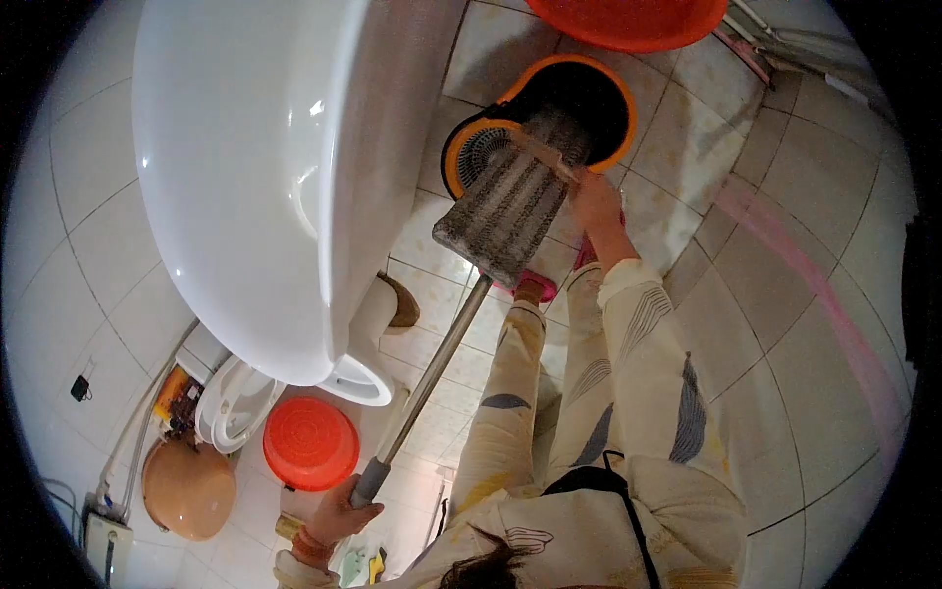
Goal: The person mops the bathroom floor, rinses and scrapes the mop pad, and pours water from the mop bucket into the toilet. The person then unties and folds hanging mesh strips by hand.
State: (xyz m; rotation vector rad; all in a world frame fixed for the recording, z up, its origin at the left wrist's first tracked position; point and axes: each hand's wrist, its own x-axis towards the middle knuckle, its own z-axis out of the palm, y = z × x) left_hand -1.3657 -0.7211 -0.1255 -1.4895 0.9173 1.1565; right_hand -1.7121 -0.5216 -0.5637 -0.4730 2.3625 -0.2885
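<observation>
Some of bucket (629, 110) hidden behind mop head (505, 211).

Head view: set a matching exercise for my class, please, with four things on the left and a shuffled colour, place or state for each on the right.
Things:
1. Mop pad
2. Bucket
3. Left hand
4. Pink slippers

Descriptions:
A. Worn on the feet
B. Striped dark and light, reaching partly over the opening
C. Closed around the grey grip of the mop
D. Orange-rimmed, with a dark inside

Right pairs: 1-B, 2-D, 3-C, 4-A
</observation>
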